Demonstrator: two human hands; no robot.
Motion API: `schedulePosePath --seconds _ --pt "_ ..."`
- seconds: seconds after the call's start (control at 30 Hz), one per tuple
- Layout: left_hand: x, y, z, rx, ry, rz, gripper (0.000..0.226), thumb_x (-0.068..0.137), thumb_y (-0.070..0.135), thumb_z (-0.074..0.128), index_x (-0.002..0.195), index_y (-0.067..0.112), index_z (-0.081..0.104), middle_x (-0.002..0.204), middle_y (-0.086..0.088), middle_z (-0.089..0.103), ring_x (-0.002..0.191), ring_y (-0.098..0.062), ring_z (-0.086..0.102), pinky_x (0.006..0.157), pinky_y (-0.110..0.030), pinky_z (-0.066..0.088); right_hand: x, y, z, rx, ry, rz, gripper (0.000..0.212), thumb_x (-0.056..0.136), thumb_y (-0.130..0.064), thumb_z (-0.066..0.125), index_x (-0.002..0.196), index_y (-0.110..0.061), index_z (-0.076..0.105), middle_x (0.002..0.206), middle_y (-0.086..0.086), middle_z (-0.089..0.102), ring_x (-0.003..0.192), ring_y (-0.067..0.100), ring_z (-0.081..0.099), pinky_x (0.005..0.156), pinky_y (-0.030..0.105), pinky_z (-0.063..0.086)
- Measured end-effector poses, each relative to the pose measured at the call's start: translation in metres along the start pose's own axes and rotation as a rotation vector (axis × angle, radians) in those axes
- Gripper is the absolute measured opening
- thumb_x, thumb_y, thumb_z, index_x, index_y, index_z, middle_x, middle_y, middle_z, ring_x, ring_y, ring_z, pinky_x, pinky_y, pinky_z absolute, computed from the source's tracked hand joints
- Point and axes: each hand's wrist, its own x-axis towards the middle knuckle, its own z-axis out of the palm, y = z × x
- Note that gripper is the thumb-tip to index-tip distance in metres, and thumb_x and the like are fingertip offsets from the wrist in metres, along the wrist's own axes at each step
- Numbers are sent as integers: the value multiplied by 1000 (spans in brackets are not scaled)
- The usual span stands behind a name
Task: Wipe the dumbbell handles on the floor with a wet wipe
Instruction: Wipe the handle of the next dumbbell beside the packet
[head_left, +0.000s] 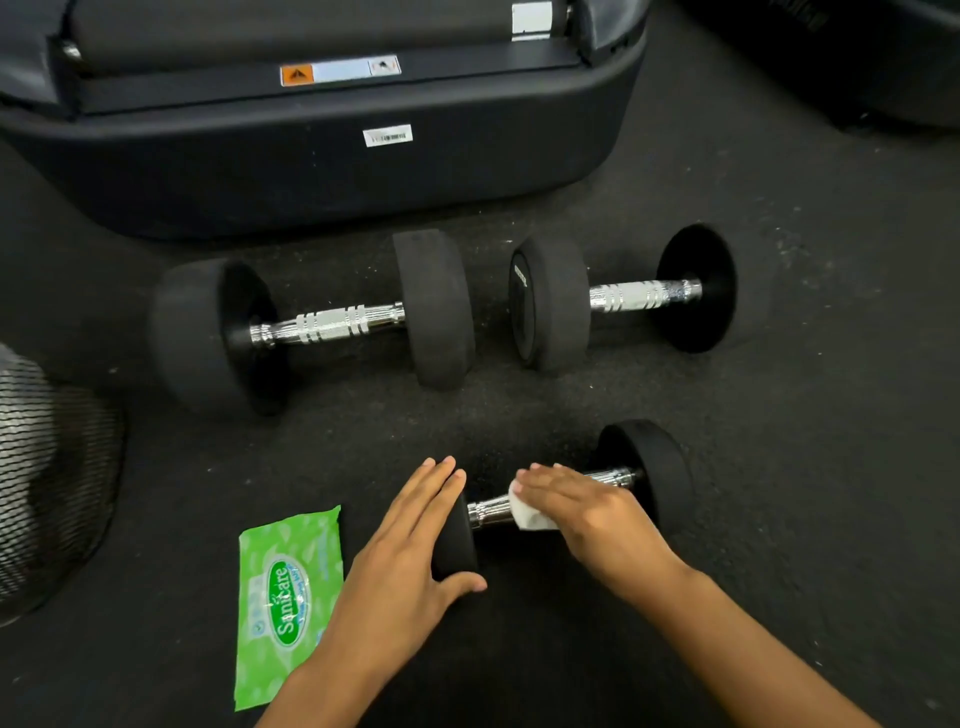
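Three black dumbbells with chrome handles lie on the dark floor. The small near dumbbell (649, 467) lies under my hands. My left hand (410, 551) rests flat on its left weight, fingers straight and thumb at the weight's near side. My right hand (582, 512) presses a white wet wipe (524, 514) onto its chrome handle, fingers laid over it. A large dumbbell (327, 325) lies farther back on the left. A medium dumbbell (639, 296) lies back right.
A green wet wipe pack (285, 597) lies flat on the floor left of my left arm. A treadmill's dark rear end (311, 171) fills the back. A mesh fan grille (47, 478) sits at the left edge.
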Motion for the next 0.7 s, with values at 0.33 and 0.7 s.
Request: schedulePosePath --seconds 0.33,0.7 --pt "1 -1 1 -12 6 -3 104 50 30 89 140 16 38 146 12 31 138 1 17 109 -9 7 6 -7 0 -8 26 110 42 65 6 67 105 -9 70 108 7 69 102 20 64 96 37 41" --pt "2 -2 2 -35 1 -19 101 54 31 87 140 18 37 148 12 29 138 3 13 109 -10 8 15 -24 7 -17 48 184 41 60 5 59 97 -7 71 99 7 71 92 23 68 80 36 53"
